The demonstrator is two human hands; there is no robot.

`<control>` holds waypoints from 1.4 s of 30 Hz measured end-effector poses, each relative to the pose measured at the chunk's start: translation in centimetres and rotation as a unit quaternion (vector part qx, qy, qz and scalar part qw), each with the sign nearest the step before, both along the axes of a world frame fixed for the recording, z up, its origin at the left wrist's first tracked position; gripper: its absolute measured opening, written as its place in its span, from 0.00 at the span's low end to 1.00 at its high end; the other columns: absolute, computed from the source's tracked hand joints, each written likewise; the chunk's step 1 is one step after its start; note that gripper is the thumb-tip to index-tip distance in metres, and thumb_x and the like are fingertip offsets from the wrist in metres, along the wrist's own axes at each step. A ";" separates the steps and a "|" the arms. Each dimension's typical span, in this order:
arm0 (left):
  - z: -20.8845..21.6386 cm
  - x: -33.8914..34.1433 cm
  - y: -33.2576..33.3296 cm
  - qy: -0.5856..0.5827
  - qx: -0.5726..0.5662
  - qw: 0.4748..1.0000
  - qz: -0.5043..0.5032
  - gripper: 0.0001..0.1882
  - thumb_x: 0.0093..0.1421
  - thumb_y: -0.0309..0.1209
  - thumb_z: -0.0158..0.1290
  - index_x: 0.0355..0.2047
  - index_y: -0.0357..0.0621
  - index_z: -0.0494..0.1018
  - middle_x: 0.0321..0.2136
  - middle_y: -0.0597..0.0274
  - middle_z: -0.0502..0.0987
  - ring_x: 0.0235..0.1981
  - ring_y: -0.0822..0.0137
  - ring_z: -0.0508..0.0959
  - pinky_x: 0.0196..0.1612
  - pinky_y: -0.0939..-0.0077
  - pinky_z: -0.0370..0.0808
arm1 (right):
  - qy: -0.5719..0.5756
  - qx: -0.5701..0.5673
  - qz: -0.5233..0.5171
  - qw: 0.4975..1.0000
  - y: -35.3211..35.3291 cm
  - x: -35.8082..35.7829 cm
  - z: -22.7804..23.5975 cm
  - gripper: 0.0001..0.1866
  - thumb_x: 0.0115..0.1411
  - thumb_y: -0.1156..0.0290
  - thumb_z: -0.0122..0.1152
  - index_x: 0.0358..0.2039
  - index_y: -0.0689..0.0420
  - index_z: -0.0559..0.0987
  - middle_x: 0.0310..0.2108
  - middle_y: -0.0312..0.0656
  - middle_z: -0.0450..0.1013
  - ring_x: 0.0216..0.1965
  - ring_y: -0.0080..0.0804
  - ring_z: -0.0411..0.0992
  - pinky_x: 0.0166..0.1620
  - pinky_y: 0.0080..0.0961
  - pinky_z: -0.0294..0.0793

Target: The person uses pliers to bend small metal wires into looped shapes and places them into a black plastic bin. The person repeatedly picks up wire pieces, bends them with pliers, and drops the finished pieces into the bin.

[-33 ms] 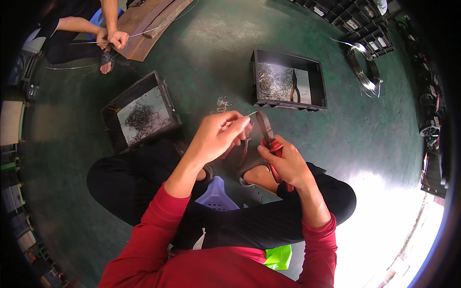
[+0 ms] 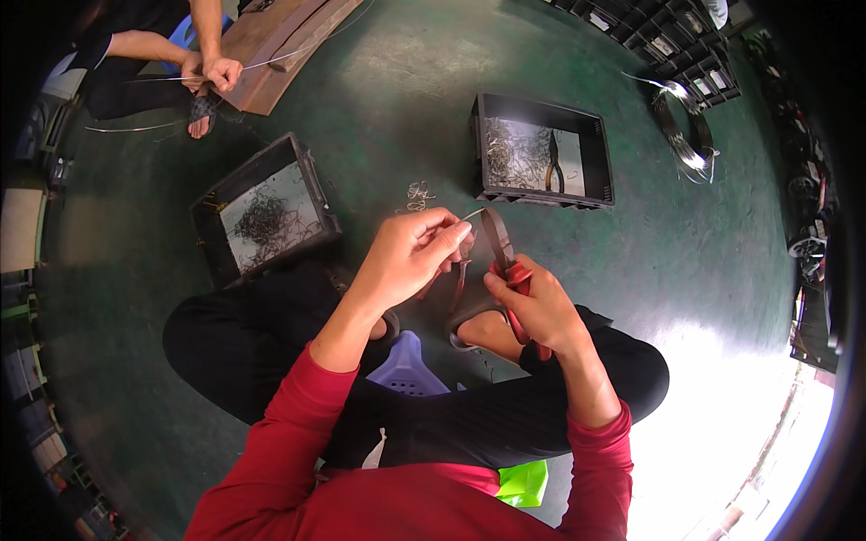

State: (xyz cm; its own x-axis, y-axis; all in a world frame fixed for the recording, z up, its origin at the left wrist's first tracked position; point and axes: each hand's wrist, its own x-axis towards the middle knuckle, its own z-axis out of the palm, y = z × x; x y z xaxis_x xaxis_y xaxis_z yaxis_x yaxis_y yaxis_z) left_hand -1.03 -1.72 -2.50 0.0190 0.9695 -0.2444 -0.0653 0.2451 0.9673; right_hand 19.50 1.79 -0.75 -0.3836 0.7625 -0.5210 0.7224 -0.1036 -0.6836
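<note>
My left hand [image 2: 410, 257] pinches a short, thin piece of metal wire [image 2: 474, 215] between thumb and fingertips. Its free end reaches the jaw tips of the red-handled pliers [image 2: 502, 243], and whether the jaws grip it cannot be made out. My right hand [image 2: 539, 302] is wrapped round the handles of those pliers, which point up and a little left. Below my left fingers shows a second red-handled tool [image 2: 460, 287], partly hidden; I cannot tell whether it touches the hand. A small heap of bent wire pieces [image 2: 418, 194] lies on the floor just beyond my left hand.
One black crate [image 2: 320, 203] at left holds bent wires. Another [image 2: 541, 198], ahead right, holds wire pieces and dark pliers [image 2: 554, 162]. A wire coil [image 2: 681, 131] lies far right near stacked crates [image 2: 658, 41]. Far left, another person's hands [image 2: 216, 72] hold long wire beside a wooden board [image 2: 280, 54].
</note>
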 end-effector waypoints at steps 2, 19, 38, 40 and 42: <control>-0.1 0.3 -0.2 0.044 0.016 0.999 0.013 0.14 0.67 0.35 0.48 0.34 0.35 0.76 0.21 0.67 0.74 0.23 0.78 0.73 0.28 0.83 0.70 | 0.013 -0.016 -0.012 1.000 -0.1 0.0 -0.4 0.18 0.61 0.58 0.60 0.38 0.63 0.75 0.27 0.45 0.75 0.29 0.29 0.73 0.37 0.28 0.71; -1.1 2.1 0.2 0.154 0.060 0.979 0.116 0.24 0.69 0.41 0.44 0.19 0.39 0.68 0.11 0.71 0.61 0.15 0.80 0.62 0.19 0.80 0.58 | -0.046 0.185 -0.018 0.982 -0.3 -0.9 -0.9 0.16 0.58 0.68 0.62 0.39 0.64 0.69 0.34 0.55 0.75 0.39 0.57 0.74 0.40 0.40 0.72; -2.3 1.7 0.7 0.075 0.075 0.992 0.071 0.17 0.69 0.37 0.43 0.27 0.38 0.71 0.16 0.68 0.67 0.18 0.78 0.64 0.22 0.80 0.63 | -0.044 0.043 -0.035 0.997 0.3 -0.5 -0.9 0.18 0.58 0.60 0.62 0.40 0.62 0.73 0.33 0.53 0.76 0.38 0.49 0.75 0.42 0.37 0.72; -2.4 1.7 0.9 0.140 0.096 0.983 0.077 0.16 0.70 0.36 0.43 0.28 0.39 0.71 0.16 0.69 0.67 0.18 0.78 0.65 0.22 0.81 0.63 | -0.037 0.004 -0.029 0.999 0.4 -0.4 -1.2 0.19 0.59 0.57 0.61 0.39 0.62 0.74 0.33 0.51 0.76 0.37 0.45 0.75 0.41 0.33 0.72; -2.6 1.9 1.1 0.224 0.126 0.963 0.085 0.15 0.70 0.35 0.43 0.30 0.40 0.72 0.17 0.69 0.68 0.18 0.76 0.66 0.23 0.80 0.64 | -0.005 -0.050 -0.030 0.998 0.5 -0.1 -1.7 0.19 0.59 0.56 0.61 0.38 0.61 0.75 0.33 0.49 0.77 0.37 0.42 0.76 0.42 0.32 0.72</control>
State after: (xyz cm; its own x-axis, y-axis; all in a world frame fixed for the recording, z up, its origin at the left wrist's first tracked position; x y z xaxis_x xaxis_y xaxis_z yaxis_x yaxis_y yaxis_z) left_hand 0.83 -0.63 -5.14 -0.1983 0.9788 0.0521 0.3531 0.0217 0.9353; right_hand 19.41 2.28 -2.41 -0.3333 0.7281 -0.5990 0.7192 -0.2145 -0.6609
